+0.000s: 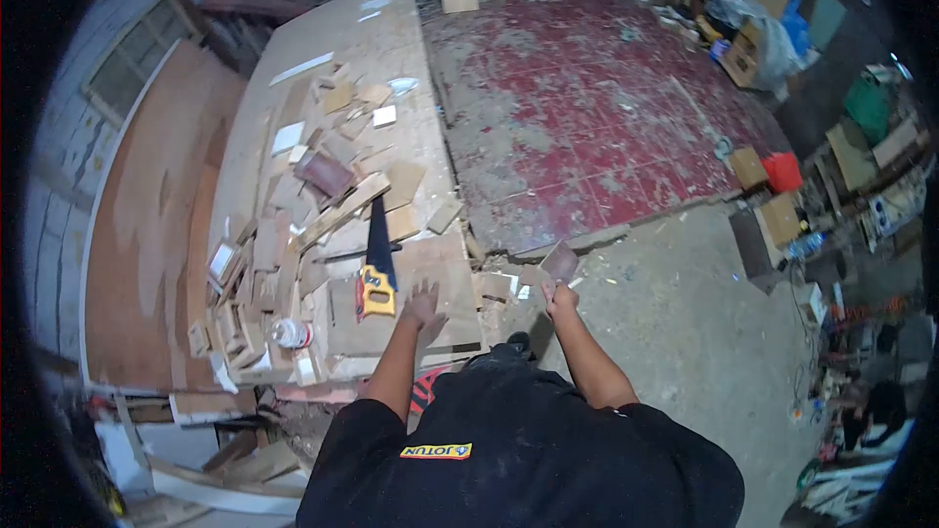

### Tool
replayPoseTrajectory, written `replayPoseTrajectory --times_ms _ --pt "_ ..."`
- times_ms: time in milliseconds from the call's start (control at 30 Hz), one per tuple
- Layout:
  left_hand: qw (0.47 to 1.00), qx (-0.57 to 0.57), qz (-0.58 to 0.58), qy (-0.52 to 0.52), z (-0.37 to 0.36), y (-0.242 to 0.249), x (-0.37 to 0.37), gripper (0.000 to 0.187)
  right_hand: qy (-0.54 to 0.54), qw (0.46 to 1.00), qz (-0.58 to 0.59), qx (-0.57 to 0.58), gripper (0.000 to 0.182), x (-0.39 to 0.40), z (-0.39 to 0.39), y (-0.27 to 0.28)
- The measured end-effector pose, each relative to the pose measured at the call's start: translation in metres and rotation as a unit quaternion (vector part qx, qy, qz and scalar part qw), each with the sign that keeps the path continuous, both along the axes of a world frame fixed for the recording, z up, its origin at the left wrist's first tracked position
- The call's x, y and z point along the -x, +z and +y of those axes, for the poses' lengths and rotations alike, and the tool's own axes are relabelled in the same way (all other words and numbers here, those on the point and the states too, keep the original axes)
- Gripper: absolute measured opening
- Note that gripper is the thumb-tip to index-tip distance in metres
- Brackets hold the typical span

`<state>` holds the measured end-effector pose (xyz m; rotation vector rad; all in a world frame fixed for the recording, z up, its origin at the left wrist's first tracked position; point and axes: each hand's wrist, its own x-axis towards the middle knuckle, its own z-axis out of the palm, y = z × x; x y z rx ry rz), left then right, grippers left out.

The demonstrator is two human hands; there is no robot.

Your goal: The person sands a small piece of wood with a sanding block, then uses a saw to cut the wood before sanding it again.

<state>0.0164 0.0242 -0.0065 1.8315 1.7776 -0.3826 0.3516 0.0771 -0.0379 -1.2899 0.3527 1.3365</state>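
1. Red tiled floor [587, 117]: beyond the bench to the R, dusty, w/ worn grey patches; bare grey concrete [685, 303] on the near side of its edge.
2. Workbench [372, 44]: pale ply top running away from the person on the L, far end mostly uncluttered apart from a few pale scraps.
3. Brown panel [147, 225]: on its long edge, along the bench's L side.
4. Wood offcuts [340, 210]: mixed blocks & strips heaped abt mid-bench & down the L side.
5. Thin board [430, 269]: flat on the near end of the bench, under the L hand.
6. Handsaw [378, 259]: yellow/red handle twd the person, dark blade pointing away to the offcuts.
7. L hand [424, 309]: open, palm down on the board, fingers spread, just R of the saw handle.
8. R hand [560, 299]: closed, gripping the flat pc by its near end.
9. Flat pc [559, 262]: squarish, reddish-brown, in the R hand, off the bench's R side above the concrete; material unclear.
10. White bottle [290, 333]: near L of bench, beside offcuts.
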Motion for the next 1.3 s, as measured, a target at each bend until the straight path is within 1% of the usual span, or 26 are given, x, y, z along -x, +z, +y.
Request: replayPoseTrajectory --times_ms 33,100,133,167,200,267,300,333,400,433,567,667,700,733,800,833,900,933,967,1000,1033,1067,1133,1167,1267,1300 --pt "0.999 -0.018 -0.031 0.024 -0.007 -0.006 0.001 0.103 0.055 0.998 -0.027 0.011 0.042 0.019 0.006 0.004" --pt "0.996 -0.059 -0.062 0.029 -0.030 -0.013 0.002 0.096 0.205 0.978 -0.039 0.001 0.039 0.043 0.014 -0.011" --pt "0.990 -0.103 -0.098 0.015 -0.038 -0.004 -0.002 0.088 0.217 0.976 -0.035 -0.001 0.039 0.053 0.011 0.003" --pt "0.987 -0.120 -0.106 0.033 -0.051 0.005 -0.005 0.080 0.300 0.952 -0.031 -0.053 0.038 0.059 0.008 0.017" --pt "0.986 -0.122 -0.102 0.041 -0.061 0.008 -0.003 0.080 0.379 0.919 -0.027 -0.103 0.037 0.064 0.007 0.023" --pt "0.969 -0.166 -0.160 0.091 -0.087 0.011 -0.001 0.070 0.377 0.922 -0.007 -0.090 0.037 0.064 0.004 0.033" --pt "0.946 -0.243 -0.180 0.116 -0.099 0.009 -0.001 0.054 0.352 0.931 0.025 -0.090 0.036 0.061 0.004 0.033" --pt "0.946 -0.242 -0.178 0.124 -0.110 0.008 0.001 0.054 0.326 0.940 0.057 -0.086 0.036 0.057 0.000 0.031" --pt "0.905 -0.228 -0.228 0.278 -0.128 0.009 0.005 0.036 0.344 0.934 0.049 -0.083 0.035 0.046 -0.017 0.034" --pt "0.863 -0.288 -0.203 0.362 -0.135 0.021 -0.011 0.027 0.358 0.927 0.056 -0.095 0.035 0.038 -0.027 0.042" --pt "0.851 -0.254 -0.257 0.380 -0.156 0.039 -0.017 0.025 0.393 0.908 0.080 -0.121 0.037 0.021 -0.066 0.045" --pt "0.810 -0.262 -0.333 0.405 -0.166 0.036 -0.035 0.026 0.434 0.886 0.059 -0.153 0.043 0.022 -0.098 0.067" --pt "0.776 -0.276 -0.395 0.407 -0.166 0.031 -0.042 0.032 0.462 0.866 0.056 -0.183 0.046 0.025 -0.108 0.071" --pt "0.774 -0.276 -0.393 0.413 -0.166 0.040 -0.052 0.032 0.489 0.844 0.054 -0.213 0.049 0.028 -0.117 0.074" --pt "0.673 -0.177 -0.533 0.481 -0.168 0.075 -0.074 0.040 0.506 0.828 0.067 -0.233 0.054 0.037 -0.135 0.084" --pt "0.671 -0.181 -0.532 0.484 -0.168 0.080 -0.081 0.040 0.534 0.808 0.059 -0.241 0.054 0.041 -0.142 0.084" --pt "0.576 -0.119 -0.648 0.484 -0.166 0.091 -0.090 0.043 0.588 0.772 0.024 -0.241 0.055 0.050 -0.152 0.092" --pt "0.574 -0.125 -0.649 0.483 -0.166 0.078 -0.085 0.043 0.591 0.768 0.024 -0.246 0.055 0.053 -0.155 0.098" --pt "0.644 -0.185 -0.571 0.474 -0.164 0.050 -0.076 0.044 0.607 0.749 0.012 -0.266 0.055 0.057 -0.158 0.104" --pt "0.704 -0.242 -0.484 0.460 -0.164 0.051 -0.075 0.045 0.622 0.729 0.002 -0.285 0.055 0.059 -0.159 0.103" --pt "0.649 -0.233 -0.536 0.487 -0.166 0.050 -0.076 0.041 0.655 0.697 -0.052 -0.289 0.052 0.060 -0.156 0.105" --pt "0.647 -0.236 -0.536 0.488 -0.169 0.050 -0.077 0.041 0.657 0.694 -0.052 -0.290 0.052 0.062 -0.151 0.103" --pt "0.577 -0.282 -0.566 0.517 -0.170 0.054 -0.078 0.035 0.649 0.637 -0.195 -0.368 0.049 0.069 -0.139 0.094" --pt "0.578 -0.282 -0.568 0.514 -0.172 0.057 -0.076 0.035 0.617 0.660 -0.217 -0.369 0.040 0.070 -0.135 0.089" --pt "0.604 -0.316 -0.542 0.491 -0.176 0.054 -0.058 0.029 0.601 0.641 -0.309 -0.364 0.032 0.068 -0.121 0.102" --pt "0.614 -0.332 -0.531 0.481 -0.176 0.057 -0.055 0.029 0.597 0.649 -0.307 -0.358 0.028 0.068 -0.119 0.113"
